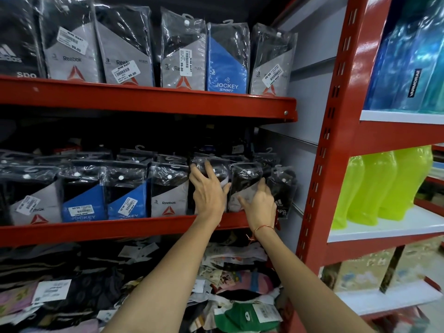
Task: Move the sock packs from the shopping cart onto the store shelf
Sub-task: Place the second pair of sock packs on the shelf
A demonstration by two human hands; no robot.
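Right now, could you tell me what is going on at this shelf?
A person is stocking sock packs on the middle shelf of a red rack. The left hand presses flat against one upright pack, while the right hand grips the lower part of the neighbouring pack, settling it into the row. The upper shelf is already lined with packs. No shopping cart is in view.

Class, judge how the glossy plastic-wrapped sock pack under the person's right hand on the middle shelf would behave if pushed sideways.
The clear-plastic-wrapped sock pack probably slides easily: its wrapper looks glossy. It likely feels soft and light, since it holds fabric. Standing tall and thin on the red metal shelf, it may tip unless the right hand steadies it.
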